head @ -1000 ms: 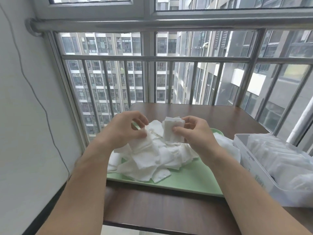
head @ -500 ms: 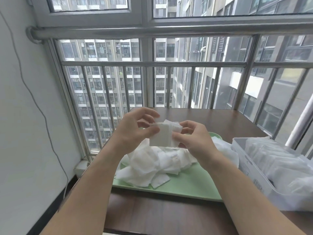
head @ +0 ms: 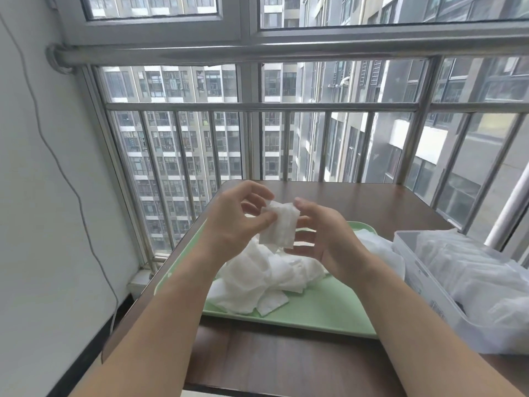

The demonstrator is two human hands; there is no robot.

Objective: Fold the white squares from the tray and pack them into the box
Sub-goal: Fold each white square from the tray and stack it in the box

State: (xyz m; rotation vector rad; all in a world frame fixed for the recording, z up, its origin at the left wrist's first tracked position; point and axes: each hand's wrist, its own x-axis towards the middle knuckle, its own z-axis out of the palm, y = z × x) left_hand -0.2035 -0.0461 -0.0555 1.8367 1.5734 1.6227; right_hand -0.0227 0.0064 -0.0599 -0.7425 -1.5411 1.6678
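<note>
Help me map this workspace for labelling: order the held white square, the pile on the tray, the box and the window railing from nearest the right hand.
1. held white square: gripped by the right hand.
2. pile: just below, on the green tray.
3. box: on the table's right side.
4. window railing: beyond the far edge.
</note>
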